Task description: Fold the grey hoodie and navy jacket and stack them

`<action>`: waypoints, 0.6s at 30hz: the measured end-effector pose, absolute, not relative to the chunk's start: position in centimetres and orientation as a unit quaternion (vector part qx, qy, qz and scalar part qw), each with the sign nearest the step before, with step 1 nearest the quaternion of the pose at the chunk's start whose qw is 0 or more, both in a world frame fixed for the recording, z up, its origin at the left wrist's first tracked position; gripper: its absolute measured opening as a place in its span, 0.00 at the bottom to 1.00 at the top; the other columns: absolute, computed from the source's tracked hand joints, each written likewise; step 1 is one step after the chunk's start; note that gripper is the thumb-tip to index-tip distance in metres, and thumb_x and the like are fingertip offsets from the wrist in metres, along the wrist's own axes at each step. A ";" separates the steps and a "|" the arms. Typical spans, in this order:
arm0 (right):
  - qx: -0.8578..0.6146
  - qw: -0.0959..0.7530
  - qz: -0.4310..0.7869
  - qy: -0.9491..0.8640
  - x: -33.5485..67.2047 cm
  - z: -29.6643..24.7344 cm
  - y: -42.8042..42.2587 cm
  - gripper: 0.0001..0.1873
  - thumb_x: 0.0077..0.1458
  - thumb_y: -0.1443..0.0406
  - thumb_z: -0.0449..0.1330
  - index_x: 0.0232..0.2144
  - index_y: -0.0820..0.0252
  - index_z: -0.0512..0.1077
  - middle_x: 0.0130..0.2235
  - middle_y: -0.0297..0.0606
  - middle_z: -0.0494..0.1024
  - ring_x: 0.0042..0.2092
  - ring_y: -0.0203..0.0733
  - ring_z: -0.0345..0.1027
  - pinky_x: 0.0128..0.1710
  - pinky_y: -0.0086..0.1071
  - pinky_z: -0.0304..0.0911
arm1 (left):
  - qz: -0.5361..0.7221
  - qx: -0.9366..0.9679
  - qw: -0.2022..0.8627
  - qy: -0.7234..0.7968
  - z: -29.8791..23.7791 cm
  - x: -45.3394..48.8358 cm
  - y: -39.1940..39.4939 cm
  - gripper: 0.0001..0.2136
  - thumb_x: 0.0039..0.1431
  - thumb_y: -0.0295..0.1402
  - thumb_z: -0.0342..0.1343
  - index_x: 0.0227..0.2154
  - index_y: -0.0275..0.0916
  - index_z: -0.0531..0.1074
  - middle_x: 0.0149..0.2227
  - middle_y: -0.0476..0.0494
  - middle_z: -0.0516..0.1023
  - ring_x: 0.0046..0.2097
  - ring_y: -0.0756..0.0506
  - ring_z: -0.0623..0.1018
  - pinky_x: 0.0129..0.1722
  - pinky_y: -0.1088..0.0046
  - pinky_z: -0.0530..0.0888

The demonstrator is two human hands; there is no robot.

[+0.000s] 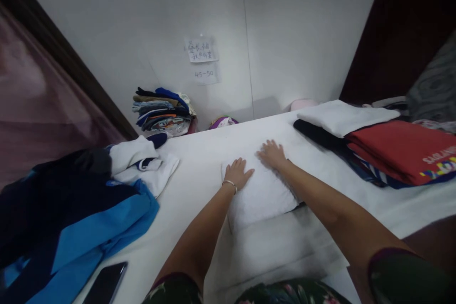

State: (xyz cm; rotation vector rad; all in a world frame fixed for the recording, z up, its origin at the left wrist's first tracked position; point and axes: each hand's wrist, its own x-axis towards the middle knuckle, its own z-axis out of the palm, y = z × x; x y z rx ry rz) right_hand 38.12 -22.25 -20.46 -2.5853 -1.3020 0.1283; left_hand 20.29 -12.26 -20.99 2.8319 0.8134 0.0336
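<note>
Head view: clock centred on the folded white cloth [263, 199], 12 toward the wall [299, 33].
White cloth: flat on the desk [192, 185], in front of the person; dark edge showing at about 4 o'clock.
Left hand [238, 175]: palm down on the cloth at 10 to 11 o'clock, fingers spread, released; light bracelet [230, 183] at the wrist.
Right hand [272, 154]: at the cloth's far edge, 12 to 1 o'clock; fingers spread, released.
Loose heap [133, 211]: 9 o'clock, dark and bright-blue clothing, white garment [131, 153] on its far side.
Phone [107, 285]: 8 o'clock, just beside the heap, screen dark.
Folded stack: 2 to 3 o'clock; red garment [395, 147] with printed lettering, white garment [347, 116] on its far part, dark cloth [318, 138] underneath.
Clothes pile [162, 111]: 10 o'clock, beyond the desk's far edge, many colours.
Paper notes [204, 57]: 11 o'clock, on the wall; lower one reads "45-50".
</note>
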 end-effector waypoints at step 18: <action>-0.853 0.210 0.170 -0.446 40.0 -22.2 -31.9 0.37 0.62 0.46 0.42 0.66 0.60 0.49 0.68 0.40 0.46 0.68 0.44 0.39 0.65 0.38 0.40 | 0.032 0.957 0.086 0.276 -21.5 20.5 -11.3 0.29 0.63 0.50 0.38 0.63 0.42 0.56 0.67 0.42 0.51 0.67 0.41 0.52 0.63 0.53 0.52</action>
